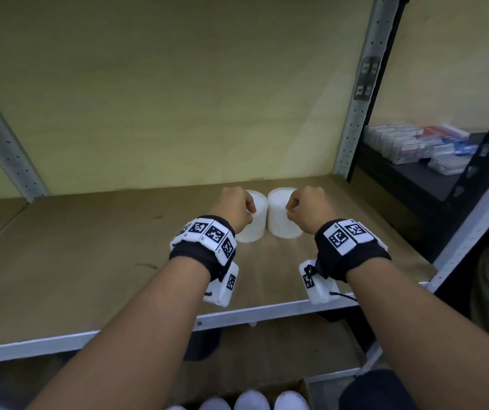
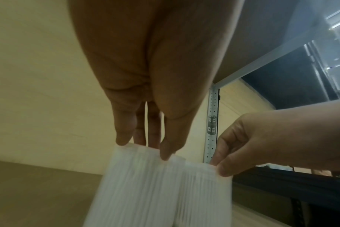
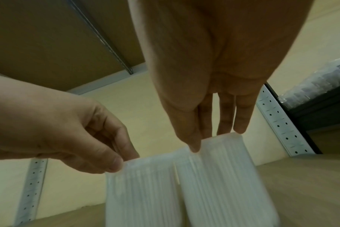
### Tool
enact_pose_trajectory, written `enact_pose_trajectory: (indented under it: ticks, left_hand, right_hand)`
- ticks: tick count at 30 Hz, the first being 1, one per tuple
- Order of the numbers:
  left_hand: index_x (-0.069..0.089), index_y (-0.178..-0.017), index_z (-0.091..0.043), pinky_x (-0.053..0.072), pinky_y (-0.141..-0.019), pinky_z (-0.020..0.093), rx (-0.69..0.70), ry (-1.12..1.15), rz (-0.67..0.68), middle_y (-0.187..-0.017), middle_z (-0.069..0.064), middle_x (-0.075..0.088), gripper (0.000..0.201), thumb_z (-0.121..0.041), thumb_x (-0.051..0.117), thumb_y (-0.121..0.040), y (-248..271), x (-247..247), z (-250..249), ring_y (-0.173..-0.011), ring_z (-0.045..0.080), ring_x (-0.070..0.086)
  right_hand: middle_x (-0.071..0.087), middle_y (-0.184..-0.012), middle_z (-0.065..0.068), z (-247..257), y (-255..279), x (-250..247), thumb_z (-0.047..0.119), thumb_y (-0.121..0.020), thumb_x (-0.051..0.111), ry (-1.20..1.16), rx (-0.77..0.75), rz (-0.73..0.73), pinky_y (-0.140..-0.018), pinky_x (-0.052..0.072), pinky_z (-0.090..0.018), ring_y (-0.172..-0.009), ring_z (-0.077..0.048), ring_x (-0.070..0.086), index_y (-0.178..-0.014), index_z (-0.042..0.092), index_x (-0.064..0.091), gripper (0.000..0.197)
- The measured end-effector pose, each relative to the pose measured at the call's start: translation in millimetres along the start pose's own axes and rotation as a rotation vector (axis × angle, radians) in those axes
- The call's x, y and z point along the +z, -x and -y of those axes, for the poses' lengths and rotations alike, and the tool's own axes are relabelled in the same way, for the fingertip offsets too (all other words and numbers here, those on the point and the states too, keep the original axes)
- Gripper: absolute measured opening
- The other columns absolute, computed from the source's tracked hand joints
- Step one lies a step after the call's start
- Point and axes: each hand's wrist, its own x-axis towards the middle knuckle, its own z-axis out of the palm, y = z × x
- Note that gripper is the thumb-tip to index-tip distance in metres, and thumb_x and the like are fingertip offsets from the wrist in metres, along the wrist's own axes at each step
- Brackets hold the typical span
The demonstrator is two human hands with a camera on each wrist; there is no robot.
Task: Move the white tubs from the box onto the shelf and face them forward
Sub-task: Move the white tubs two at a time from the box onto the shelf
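Observation:
Two white ribbed tubs stand upright side by side on the brown shelf board [image 1: 89, 261], touching or nearly so. My left hand [image 1: 249, 210] pinches the top rim of the left tub [image 1: 250, 232], thumb and fingertips [image 2: 124, 138] on its edge. My right hand [image 1: 291, 208] pinches the top rim of the right tub [image 1: 283, 223] in the same way, fingertips [image 3: 241, 129] on the lid edge. Both tubs, the left tub [image 2: 136, 184] and the right tub [image 2: 204, 192], look plain and blurred in the wrist views; I see no label. At the bottom of the head view, the cardboard box [image 1: 304, 387] holds several more white tubs [image 1: 252, 400].
A perforated metal post [image 1: 352, 113] stands at the shelf's right rear, another post [image 1: 3, 143] at the left. The metal front rail [image 1: 267, 313] runs below my wrists. A dark neighbouring shelf [image 1: 409, 184] to the right carries wrapped packets [image 1: 414, 143]. Bare board lies left of the tubs.

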Motion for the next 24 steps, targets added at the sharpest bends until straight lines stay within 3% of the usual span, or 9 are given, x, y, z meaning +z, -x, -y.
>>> enact_pose_trajectory:
  ticks: [15,18,24]
  left_hand:
    - [0.074,-0.099,-0.006,0.047,-0.086,0.021,0.019,0.047,-0.047,-0.115,0.012,0.067,0.02,0.0,0.064,-0.083,-118.8,9.3,11.7,-0.103,0.024,0.065]
    - [0.074,-0.1,-0.006,0.045,-0.086,0.019,0.032,0.046,-0.059,-0.115,0.012,0.068,0.02,0.0,0.063,-0.084,-134.6,11.0,13.2,-0.104,0.024,0.064]
    - [0.071,-0.11,-0.008,0.043,-0.099,0.023,0.017,0.024,-0.021,-0.127,0.015,0.061,0.027,-0.001,0.057,-0.088,-159.8,15.5,15.3,-0.114,0.027,0.06]
  right_hand:
    - [0.071,-0.106,-0.012,-5.6,-115.9,11.4,0.014,-0.09,0.055,0.088,-0.006,-0.031,-0.086,0.055,-0.035,-0.096,-0.03,0.067,-0.099,0.011,0.072,0.019]
    - [0.067,-0.114,-0.013,-8.6,-130.3,15.5,0.008,-0.09,0.053,0.067,0.0,-0.028,-0.088,0.052,-0.034,-0.102,-0.031,0.065,-0.107,0.01,0.069,0.023]
    - [0.056,-0.132,-0.014,-13.5,-142.8,21.3,-0.001,-0.088,0.05,0.009,0.026,-0.009,-0.095,0.048,-0.033,-0.116,-0.032,0.058,-0.127,0.013,0.06,0.043]
